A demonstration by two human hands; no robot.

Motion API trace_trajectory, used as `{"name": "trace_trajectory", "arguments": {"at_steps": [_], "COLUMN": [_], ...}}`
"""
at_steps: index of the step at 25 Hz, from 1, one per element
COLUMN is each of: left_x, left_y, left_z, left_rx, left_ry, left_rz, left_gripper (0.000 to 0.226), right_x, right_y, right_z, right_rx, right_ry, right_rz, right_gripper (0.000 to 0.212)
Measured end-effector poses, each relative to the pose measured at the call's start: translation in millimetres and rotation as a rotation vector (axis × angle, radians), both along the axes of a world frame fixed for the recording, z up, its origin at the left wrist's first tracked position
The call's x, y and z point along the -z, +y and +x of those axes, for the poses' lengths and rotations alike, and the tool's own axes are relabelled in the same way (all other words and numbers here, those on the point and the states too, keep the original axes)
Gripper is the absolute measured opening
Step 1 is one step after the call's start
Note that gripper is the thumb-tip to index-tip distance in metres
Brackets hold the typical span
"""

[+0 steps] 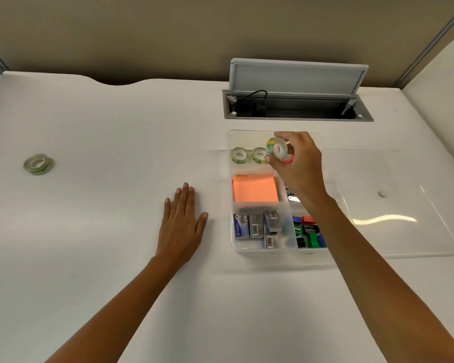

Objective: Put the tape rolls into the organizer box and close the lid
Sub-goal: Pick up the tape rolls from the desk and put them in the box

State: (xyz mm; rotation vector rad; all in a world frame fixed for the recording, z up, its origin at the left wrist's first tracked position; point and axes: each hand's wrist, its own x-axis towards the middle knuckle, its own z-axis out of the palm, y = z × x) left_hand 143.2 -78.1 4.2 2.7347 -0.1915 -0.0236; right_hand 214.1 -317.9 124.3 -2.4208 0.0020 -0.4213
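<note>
A clear plastic organizer box (230, 189) stands open on the white desk, its clear lid (393, 205) lying flat to its right. Two tape rolls (239, 155) (259, 154) lie side by side in the box's far compartment. My right hand (296, 163) hovers over that compartment, shut on a stack of tape rolls (277, 149) with green, yellow and pink edges. One more greenish tape roll (38, 164) lies on the desk far to the left. My left hand (182, 221) rests flat on the desk left of the box, fingers apart, holding nothing.
The box also holds an orange sticky-note pad (255, 188), several staple boxes (257, 226) and coloured clips (308, 231). Behind the box a grey cable hatch (296, 87) stands open in the desk. A beige partition runs along the back.
</note>
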Motion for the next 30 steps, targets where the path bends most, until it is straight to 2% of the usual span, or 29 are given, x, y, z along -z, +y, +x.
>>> {"name": "trace_trajectory", "arguments": {"at_steps": [6,14,17,20,25,30], "left_x": [9.5,6.9,6.7,6.3,7.8,8.7], "left_y": [-10.4,-13.4,-13.8,-14.7,-13.5,-13.2], "left_z": [-2.3,-0.7,-0.4,-0.4,-0.4,-0.3], "left_rx": [-0.070,-0.085,-0.092,-0.092,-0.095,-0.095], "left_ry": [-0.060,-0.070,-0.062,-0.067,-0.070,-0.067], "left_rz": [0.098,0.150,0.153,0.154,0.152,0.149], "left_gripper": [0.069,0.069,0.068,0.068,0.068,0.068], "right_x": [11.5,38.8,46.6,51.2,59.7,62.9], "right_y": [-2.3,24.8,28.3,27.8,31.2,29.4], "right_z": [52.9,90.1,95.9,98.0,102.5,100.1], "right_rx": [-0.098,-0.135,-0.167,-0.208,-0.227,-0.244], "right_ry": [0.095,0.361,0.430,0.456,0.436,0.372], "right_rz": [-0.086,-0.263,-0.268,-0.289,-0.289,-0.275], "right_gripper": [0.045,0.058,0.058,0.051,0.020,0.016]}}
